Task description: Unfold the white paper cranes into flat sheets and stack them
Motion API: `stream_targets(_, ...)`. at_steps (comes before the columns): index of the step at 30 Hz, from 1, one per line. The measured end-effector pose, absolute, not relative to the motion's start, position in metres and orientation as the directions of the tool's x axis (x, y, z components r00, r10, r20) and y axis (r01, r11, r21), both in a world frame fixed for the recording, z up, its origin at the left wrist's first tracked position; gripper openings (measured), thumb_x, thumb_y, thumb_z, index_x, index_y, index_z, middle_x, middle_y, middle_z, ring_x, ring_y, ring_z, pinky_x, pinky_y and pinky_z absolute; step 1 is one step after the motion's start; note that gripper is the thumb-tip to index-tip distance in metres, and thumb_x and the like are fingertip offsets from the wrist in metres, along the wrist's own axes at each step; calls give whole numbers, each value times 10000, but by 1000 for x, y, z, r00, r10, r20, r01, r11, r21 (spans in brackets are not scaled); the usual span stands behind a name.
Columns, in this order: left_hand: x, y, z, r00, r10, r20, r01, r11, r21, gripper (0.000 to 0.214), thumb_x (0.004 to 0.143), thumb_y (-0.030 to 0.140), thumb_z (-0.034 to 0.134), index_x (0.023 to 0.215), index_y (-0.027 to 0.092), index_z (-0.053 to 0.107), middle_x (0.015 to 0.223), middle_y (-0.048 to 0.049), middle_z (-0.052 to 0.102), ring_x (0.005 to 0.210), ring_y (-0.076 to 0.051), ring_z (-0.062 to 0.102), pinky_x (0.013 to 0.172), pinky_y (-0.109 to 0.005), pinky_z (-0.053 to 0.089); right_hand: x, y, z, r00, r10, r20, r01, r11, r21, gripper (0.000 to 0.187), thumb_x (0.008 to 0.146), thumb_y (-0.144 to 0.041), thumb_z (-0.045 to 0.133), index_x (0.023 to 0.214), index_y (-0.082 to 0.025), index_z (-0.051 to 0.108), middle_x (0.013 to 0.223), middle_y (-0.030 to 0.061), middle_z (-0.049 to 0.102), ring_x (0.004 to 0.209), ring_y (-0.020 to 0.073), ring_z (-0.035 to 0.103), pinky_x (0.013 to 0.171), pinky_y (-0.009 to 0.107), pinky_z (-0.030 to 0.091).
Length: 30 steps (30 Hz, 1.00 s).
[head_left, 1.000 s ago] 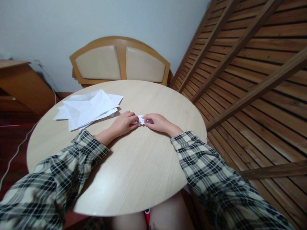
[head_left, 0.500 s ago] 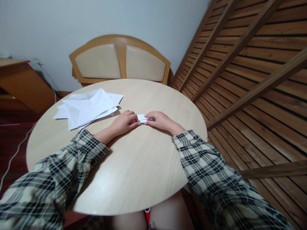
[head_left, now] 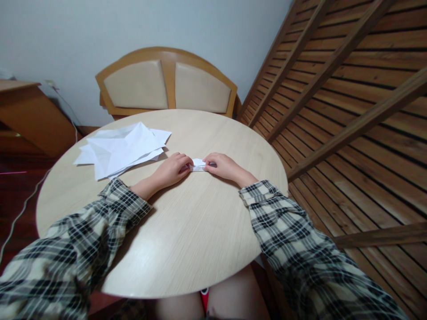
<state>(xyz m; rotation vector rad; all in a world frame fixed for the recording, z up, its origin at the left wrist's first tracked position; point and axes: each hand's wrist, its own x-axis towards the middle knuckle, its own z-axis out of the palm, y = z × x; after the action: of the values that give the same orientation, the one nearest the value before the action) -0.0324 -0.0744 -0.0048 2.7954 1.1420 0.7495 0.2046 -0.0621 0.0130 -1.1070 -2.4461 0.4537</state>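
Observation:
A small folded piece of white paper [head_left: 199,165] lies on the round table [head_left: 187,231], between my two hands. My left hand [head_left: 175,168] has its thumb and fingers closed on the paper's left end. On the right end, my right hand [head_left: 223,167] pinches the paper in the same way. A strip of the folded paper shows between the fingertips, with a crease running along it; both ends are hidden under my fingers.
Several creased white paper sheets [head_left: 126,149] lie in a loose pile left of my hands. Behind the table stands a wooden headboard [head_left: 171,84] with cream panels. A slatted wooden wall [head_left: 333,111] rises at right, and a brown desk [head_left: 30,111] stands at left.
My fingertips have drawn slightly apart along the folded paper, so more of its front strip shows. The paper pile has not moved.

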Motion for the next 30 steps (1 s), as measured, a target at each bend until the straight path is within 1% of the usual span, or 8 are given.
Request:
stream_targets(9, -32, -75, -5, 591, 694, 410, 664, -708, 240, 126, 877, 171, 536, 981, 194, 604, 887, -74, 649, 827, -212, 556, 757, -359, 458, 206, -60, 10, -606, 756, 249, 634, 648, -423, 51, 868, -174, 621, 835, -173, 659, 888, 48, 664, 825, 164, 568, 779, 283, 403)
stream_targets(13, -33, -74, -6, 626, 665, 407, 627, -740, 244, 174, 881, 144, 517, 1012, 192, 621, 928, -79, 637, 873, -211, 556, 777, -350, 463, 206, -60, 10, -603, 759, 245, 636, 643, -427, 66, 863, -150, 601, 853, -181, 659, 907, 48, 663, 849, 167, 571, 809, 289, 409)
stream_targets(17, -34, -73, -8, 661, 636, 398, 605, -766, 217, 227, 912, 148, 487, 1043, 207, 663, 955, -87, 629, 906, -220, 546, 799, -361, 459, 207, -61, 12, -608, 756, 241, 632, 645, -429, 103, 853, -127, 585, 867, -193, 663, 927, 50, 669, 880, 176, 579, 852, 299, 419)
stream_targets(20, -34, -73, -8, 666, 634, 394, 605, -767, 211, 241, 920, 161, 490, 1044, 211, 691, 947, -88, 626, 894, -221, 547, 785, -359, 456, 207, -63, 13, -612, 753, 242, 622, 648, -440, 137, 841, -111, 582, 902, -190, 676, 961, 59, 681, 896, 179, 593, 856, 297, 432)
stream_targets(25, -34, -74, -6, 661, 638, 395, 607, -764, 219, 234, 924, 184, 507, 1023, 214, 716, 930, -86, 630, 863, -214, 555, 754, -350, 453, 206, -62, 11, -605, 754, 256, 615, 647, -451, 228, 847, -107, 562, 1018, -182, 691, 1033, 77, 707, 924, 187, 611, 868, 310, 447)
stream_targets(27, -33, -74, -5, 661, 633, 402, 612, -765, 199, 242, 932, 197, 504, 1018, 214, 730, 918, -88, 639, 850, -213, 557, 745, -349, 445, 206, -60, 8, -613, 744, 264, 606, 658, -447, 255, 864, -103, 538, 1050, -182, 695, 1071, 81, 712, 964, 189, 613, 901, 318, 441)
stream_targets(30, -33, -74, -5, 683, 609, 403, 625, -773, 109, 280, 958, 227, 484, 1036, 238, 752, 894, -85, 651, 836, -214, 553, 748, -356, 423, 204, -58, 5, -634, 725, 271, 608, 683, -406, 287, 887, -89, 505, 1072, -184, 703, 1110, 78, 713, 1034, 191, 599, 967, 332, 412)
